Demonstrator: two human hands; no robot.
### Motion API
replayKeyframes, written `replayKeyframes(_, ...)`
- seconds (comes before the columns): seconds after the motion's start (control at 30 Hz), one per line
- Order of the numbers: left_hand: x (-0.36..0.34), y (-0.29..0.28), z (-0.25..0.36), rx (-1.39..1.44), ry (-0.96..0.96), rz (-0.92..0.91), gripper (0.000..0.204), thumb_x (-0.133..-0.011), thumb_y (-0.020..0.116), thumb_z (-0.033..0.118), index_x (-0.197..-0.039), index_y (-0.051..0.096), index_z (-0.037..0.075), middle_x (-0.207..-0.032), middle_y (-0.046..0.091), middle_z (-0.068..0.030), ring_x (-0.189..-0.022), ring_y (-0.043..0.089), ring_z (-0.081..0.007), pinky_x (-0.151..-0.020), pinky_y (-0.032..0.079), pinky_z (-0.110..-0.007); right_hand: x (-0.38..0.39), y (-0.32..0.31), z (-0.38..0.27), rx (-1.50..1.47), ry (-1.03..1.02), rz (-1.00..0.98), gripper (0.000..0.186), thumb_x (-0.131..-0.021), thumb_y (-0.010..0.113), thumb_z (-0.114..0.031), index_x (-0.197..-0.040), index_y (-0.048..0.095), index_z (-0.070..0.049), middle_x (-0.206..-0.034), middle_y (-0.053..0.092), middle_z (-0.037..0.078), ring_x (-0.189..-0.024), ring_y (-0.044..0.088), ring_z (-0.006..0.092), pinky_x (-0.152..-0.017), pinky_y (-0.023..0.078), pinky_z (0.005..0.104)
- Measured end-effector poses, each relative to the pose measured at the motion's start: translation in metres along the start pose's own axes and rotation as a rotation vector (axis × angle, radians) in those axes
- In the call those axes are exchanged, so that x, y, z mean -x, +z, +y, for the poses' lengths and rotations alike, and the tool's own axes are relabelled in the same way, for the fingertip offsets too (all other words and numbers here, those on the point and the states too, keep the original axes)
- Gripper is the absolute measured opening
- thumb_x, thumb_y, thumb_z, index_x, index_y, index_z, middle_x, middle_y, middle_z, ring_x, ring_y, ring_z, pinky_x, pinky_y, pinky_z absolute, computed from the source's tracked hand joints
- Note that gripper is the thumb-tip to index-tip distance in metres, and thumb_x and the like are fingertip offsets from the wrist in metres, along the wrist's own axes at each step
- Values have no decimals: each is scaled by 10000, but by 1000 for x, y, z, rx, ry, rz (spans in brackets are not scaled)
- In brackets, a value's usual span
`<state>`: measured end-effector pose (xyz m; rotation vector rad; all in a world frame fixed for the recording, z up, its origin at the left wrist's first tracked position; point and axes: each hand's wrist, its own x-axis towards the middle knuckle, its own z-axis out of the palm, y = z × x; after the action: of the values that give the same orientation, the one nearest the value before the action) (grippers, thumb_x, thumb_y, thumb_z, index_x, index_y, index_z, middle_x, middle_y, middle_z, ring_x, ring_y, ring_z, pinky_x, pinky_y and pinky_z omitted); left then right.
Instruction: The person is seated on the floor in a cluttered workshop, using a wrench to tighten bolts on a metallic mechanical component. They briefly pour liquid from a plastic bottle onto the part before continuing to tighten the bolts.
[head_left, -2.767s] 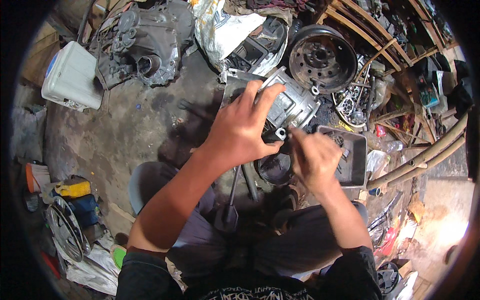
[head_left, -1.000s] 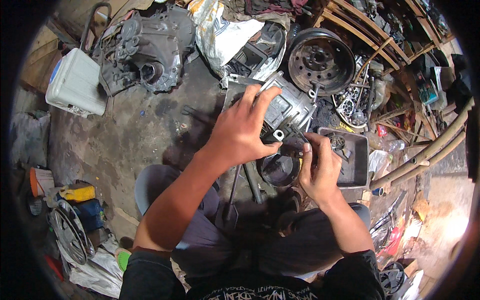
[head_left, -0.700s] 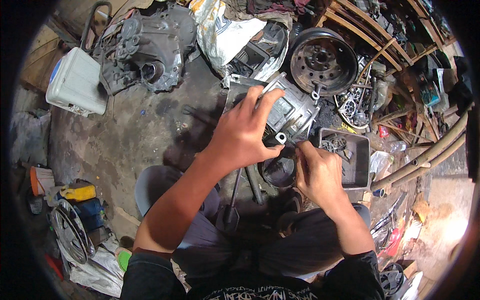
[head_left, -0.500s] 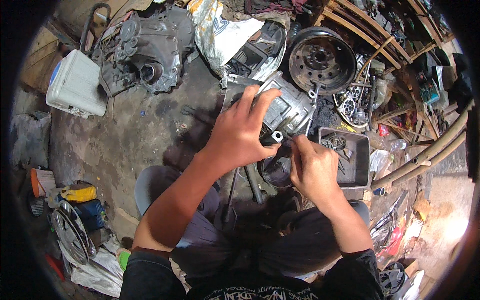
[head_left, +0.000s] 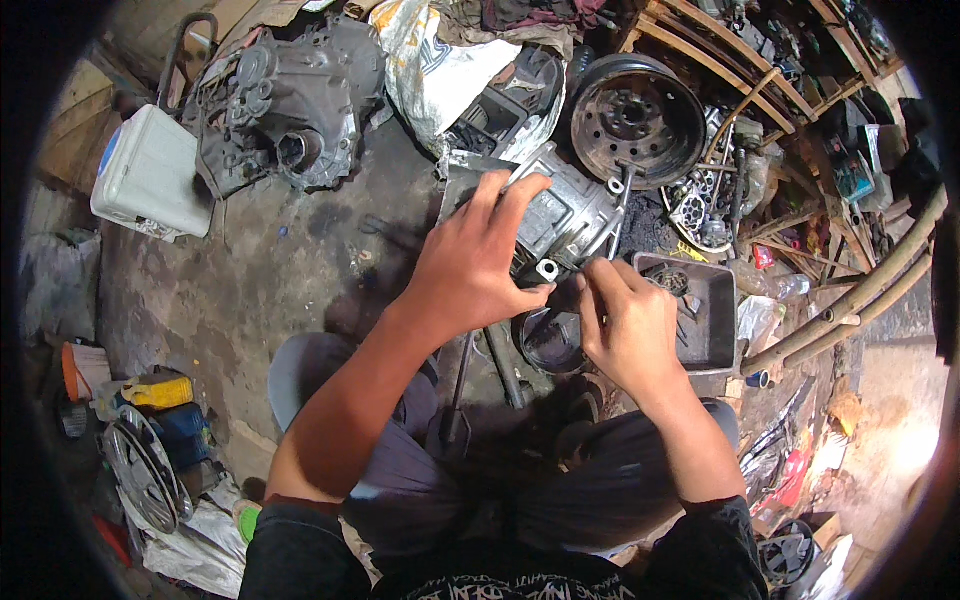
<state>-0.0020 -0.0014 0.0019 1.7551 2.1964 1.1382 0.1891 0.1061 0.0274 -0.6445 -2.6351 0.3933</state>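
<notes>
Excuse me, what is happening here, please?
The left hand is spread over a silver metal casing. The right hand is at the casing's near edge and seems to pinch a small dark piece, too unclear to name. A dark wheel rim is beyond the casing; a grey tray is right of that hand.

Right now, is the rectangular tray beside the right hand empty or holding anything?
Not empty: the tray has small, metal-looking parts gathered toward its far left corner, while bare bottom shows to their right.
</notes>
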Motion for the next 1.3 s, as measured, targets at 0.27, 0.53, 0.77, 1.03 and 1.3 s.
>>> replayKeyframes(0.27, -1, 2, 1, -10, 12, 21, 1044, -649, 968, 246, -1540, 429, 166, -1487, 509, -215, -1334, 568, -465, -1070, 536, -519, -2, 4, -11, 38, 27, -18, 143, -871, 732, -98, -918, 604, -54, -766, 704, 158, -671, 723, 404, -582, 558, 509)
replayKeyframes(0.53, 0, 2, 1, 18, 7, 27, 1033, -647, 971, 240, -1529, 440, 160, -1471, 514, -215, -1328, 569, -469, -1067, 537, -519, -3, -4, -7, 56, -3, -190, 158, -867, 739, -93, -934, 604, -49, -788, 722, 174, -694, 735, 418, -590, 559, 530)
replayKeyframes(0.77, 1, 2, 2, 10, -14, 20, 1030, -650, 970, 241, -1529, 437, 169, -1463, 512, -223, -1321, 574, -475, -1054, 541, -528, -9, -1, 0, 87, 48, 15, 116, -899, 728, -102, -937, 626, -63, -758, 713, 153, -660, 723, 401, -571, 555, 515)
replayKeyframes(1.03, 1, 5, 3, -8, -25, 13, 1049, -660, 976, 274, -1544, 421, 177, -1482, 496, -235, -1310, 584, -485, -1038, 550, -542, -5, 0, -3, 111, 50, -3, 116, -875, 716, -83, -927, 617, -53, -770, 714, 181, -673, 726, 413, -590, 564, 527)
replayKeyframes(1.3, 0, 4, 3, 7, -43, -5, 1059, -666, 974, 305, -1555, 411, 189, -1507, 483, -240, -1309, 589, -492, -1044, 548, -545, -3, -3, -4, 91, 1, -115, 139, -859, 717, -85, -956, 621, -57, -781, 722, 178, -682, 733, 414, -599, 569, 529)
